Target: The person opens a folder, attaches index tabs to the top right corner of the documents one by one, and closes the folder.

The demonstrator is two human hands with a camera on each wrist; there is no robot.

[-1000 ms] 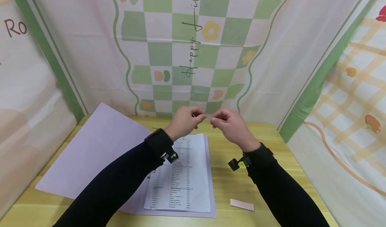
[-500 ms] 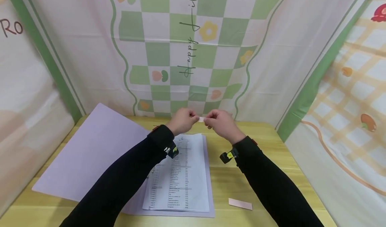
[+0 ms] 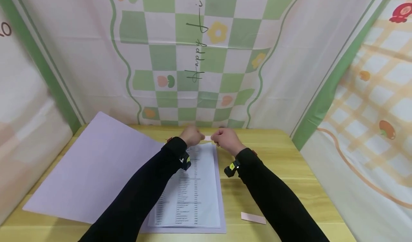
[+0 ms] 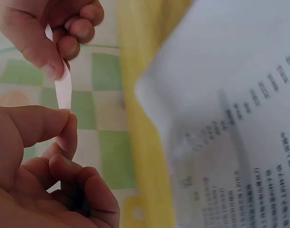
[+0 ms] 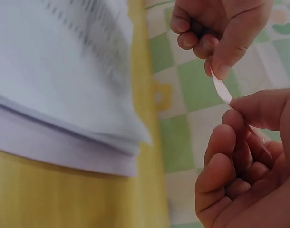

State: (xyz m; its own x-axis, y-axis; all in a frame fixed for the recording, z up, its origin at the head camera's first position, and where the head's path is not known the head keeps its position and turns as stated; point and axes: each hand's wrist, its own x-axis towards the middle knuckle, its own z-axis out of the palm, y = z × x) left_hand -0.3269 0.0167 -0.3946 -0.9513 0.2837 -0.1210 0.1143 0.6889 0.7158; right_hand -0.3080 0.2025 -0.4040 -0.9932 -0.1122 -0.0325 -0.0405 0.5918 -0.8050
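Around the pink strip (image 3: 207,138), which bridges the gap between left hand (image 3: 191,136) and right hand (image 3: 226,140), the curtain (image 3: 188,100) walls off 12 o'clock. Past the right hand, bare table (image 3: 273,156) lets a hand through at 3. The right sleeve (image 3: 276,199) bars 4, the left sleeve (image 3: 146,188) 8, folder cover (image 3: 87,170) beyond; 6 has room above the papers (image 3: 199,192).

Pale pink paper strip (image 3: 207,138): narrow, flat-sided, held up between left hand (image 3: 191,135) and right hand (image 3: 226,139), pinched by thumb and finger of each. Short bare span shows between pinches, slightly bowed in right wrist view, seen nearly edge-on there. One end runs past right hand's pinch into palm side. In head view, strip appears just beyond top edge of printed sheets (image 3: 204,188).
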